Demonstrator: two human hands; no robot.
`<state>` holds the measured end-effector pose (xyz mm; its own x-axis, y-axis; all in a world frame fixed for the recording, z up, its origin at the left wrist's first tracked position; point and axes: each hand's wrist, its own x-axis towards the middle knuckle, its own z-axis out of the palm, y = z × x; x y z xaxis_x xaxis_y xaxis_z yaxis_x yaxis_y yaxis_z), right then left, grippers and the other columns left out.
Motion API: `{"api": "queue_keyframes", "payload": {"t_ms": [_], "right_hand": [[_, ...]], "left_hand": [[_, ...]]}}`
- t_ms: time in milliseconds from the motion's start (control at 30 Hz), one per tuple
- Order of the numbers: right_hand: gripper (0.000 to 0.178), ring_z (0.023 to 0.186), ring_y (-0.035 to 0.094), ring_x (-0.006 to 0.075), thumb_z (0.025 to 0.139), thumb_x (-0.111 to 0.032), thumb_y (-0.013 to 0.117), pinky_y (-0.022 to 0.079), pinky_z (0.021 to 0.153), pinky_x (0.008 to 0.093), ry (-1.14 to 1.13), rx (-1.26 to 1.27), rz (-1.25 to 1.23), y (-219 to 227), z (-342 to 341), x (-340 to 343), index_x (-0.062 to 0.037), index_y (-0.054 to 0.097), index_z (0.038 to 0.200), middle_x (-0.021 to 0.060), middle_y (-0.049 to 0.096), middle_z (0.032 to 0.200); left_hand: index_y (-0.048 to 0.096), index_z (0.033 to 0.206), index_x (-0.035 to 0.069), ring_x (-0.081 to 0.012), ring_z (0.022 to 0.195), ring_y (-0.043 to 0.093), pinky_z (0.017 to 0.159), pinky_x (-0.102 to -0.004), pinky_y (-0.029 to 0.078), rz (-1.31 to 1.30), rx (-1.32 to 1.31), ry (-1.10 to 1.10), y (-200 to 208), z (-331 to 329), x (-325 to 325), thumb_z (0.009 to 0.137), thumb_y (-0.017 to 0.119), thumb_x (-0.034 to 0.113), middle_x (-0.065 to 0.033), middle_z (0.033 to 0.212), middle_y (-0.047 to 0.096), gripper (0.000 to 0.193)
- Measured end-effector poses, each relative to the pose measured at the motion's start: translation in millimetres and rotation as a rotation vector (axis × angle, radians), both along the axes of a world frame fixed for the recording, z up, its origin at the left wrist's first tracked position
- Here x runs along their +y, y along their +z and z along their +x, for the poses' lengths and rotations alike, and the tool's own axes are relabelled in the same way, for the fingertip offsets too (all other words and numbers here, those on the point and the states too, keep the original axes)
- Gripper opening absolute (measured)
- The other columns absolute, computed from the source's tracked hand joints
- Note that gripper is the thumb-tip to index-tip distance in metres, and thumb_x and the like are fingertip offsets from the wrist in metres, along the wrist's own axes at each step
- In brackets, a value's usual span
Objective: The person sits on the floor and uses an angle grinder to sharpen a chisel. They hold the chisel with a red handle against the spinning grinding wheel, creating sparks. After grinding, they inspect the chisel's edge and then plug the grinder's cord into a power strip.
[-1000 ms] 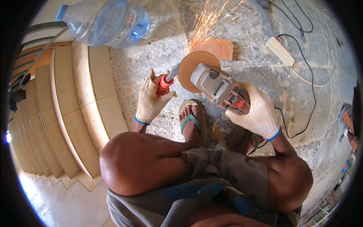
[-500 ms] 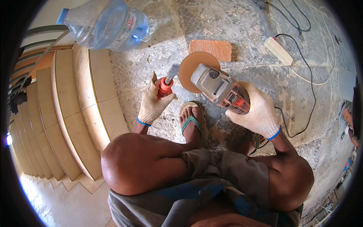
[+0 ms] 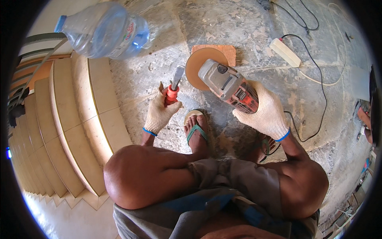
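My left hand [image 3: 160,112], in a white knitted glove with a blue cuff edge, is closed around the red handle of a chisel [image 3: 178,75]. The chisel's flat metal blade points away from me, just left of the grinding disc [image 3: 195,71], with a narrow gap showing between them. In the same kind of glove, my right hand [image 3: 266,109] grips the red and grey body of an angle grinder [image 3: 227,81]. Its round brown disc faces up toward me. Whether the disc is spinning I cannot tell. Part of a reddish-brown block [image 3: 231,53] is hidden behind the disc.
A large clear plastic bottle [image 3: 107,32] lies at the far left. Tiled stairs [image 3: 71,115] and a metal railing [image 3: 34,59] line the left side. A white power strip [image 3: 285,52] with cables rests at the far right. Part of another person [image 3: 365,121] shows at the right edge.
The chisel has turned a little, and its blade shows its flat side more. The grinder stays in my right hand. The whole view has shifted slightly.
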<state>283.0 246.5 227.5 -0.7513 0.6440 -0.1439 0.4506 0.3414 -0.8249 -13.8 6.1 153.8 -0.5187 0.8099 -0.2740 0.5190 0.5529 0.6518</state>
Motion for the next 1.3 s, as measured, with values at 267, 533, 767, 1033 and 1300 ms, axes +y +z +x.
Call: {"api": "queue_keyframes", "payload": {"t_ms": [267, 533, 767, 1033, 1300], "right_hand": [[0.07, 0.105, 0.081, 0.0404, 0.079, -0.036, 0.099, 0.065, 0.088, 0.0459, -0.112, -0.06, -0.064, -8.5, 14.7, 6.5, -0.004, 0.067, 0.133, 0.0217, 0.082, 0.111], [0.071, 0.104, 0.079, 0.0248, 0.082, -0.035, 0.1, 0.062, 0.094, 0.0411, -0.184, -0.057, -0.205, -13.5, 21.9, 14.0, -0.001, 0.065, 0.135, 0.0171, 0.08, 0.116], [0.073, 0.112, 0.08, 0.0299, 0.083, -0.042, 0.098, 0.062, 0.097, 0.0428, -0.263, 0.033, -0.295, -22.6, 15.6, 12.8, -0.0013, 0.067, 0.135, 0.0202, 0.081, 0.118], [0.071, 0.105, 0.08, 0.0307, 0.084, -0.043, 0.095, 0.062, 0.094, 0.044, -0.352, 0.089, -0.363, -30.4, 14.4, 8.9, -0.0008, 0.068, 0.133, 0.0196, 0.079, 0.114], [0.062, 0.105, 0.071, 0.0223, 0.117, -0.055, 0.055, 0.057, 0.094, 0.0409, -0.423, 0.271, -0.554, -42.2, 26.6, 4.6, 0.0043, 0.068, 0.132, 0.015, 0.077, 0.113]], "left_hand": [[0.071, 0.133, -0.004, -0.0147, 0.074, 0.072, 0.068, -0.0322, 0.06, -0.077, -0.211, 0.096, -62.6, -18.0, 18.3, 0.094, 0.086, 0.021, -0.008, 0.087, 0.075, 0.049], [0.066, 0.147, 0.0, -0.0421, 0.13, 0.064, 0.11, -0.0541, 0.053, 0.047, 0.622, -0.227, -54.1, 32.0, 26.8, 0.088, 0.093, 0.024, -0.0267, 0.15, 0.063, 0.069], [0.044, 0.163, 0.007, -0.0171, 0.113, 0.067, 0.091, -0.0339, 0.062, 0.017, -1.377, -0.147, -32.3, 161.7, 72.6, 0.095, 0.078, -0.005, -0.015, 0.144, 0.064, 0.077], [0.072, 0.124, 0.002, -0.0121, 0.095, 0.071, 0.083, -0.0315, 0.059, -0.022, -1.28, -0.152, -23.3, 193.4, 133.6, 0.094, 0.077, -0.004, -0.0016, 0.105, 0.077, 0.031], [0.075, 0.123, 0.002, -0.0123, 0.098, 0.072, 0.085, -0.0325, 0.06, 0.086, -1.216, -0.086, -22.3, 203.2, 131.9, 0.089, 0.077, -0.008, -0.0014, 0.106, 0.079, 0.035]]}}
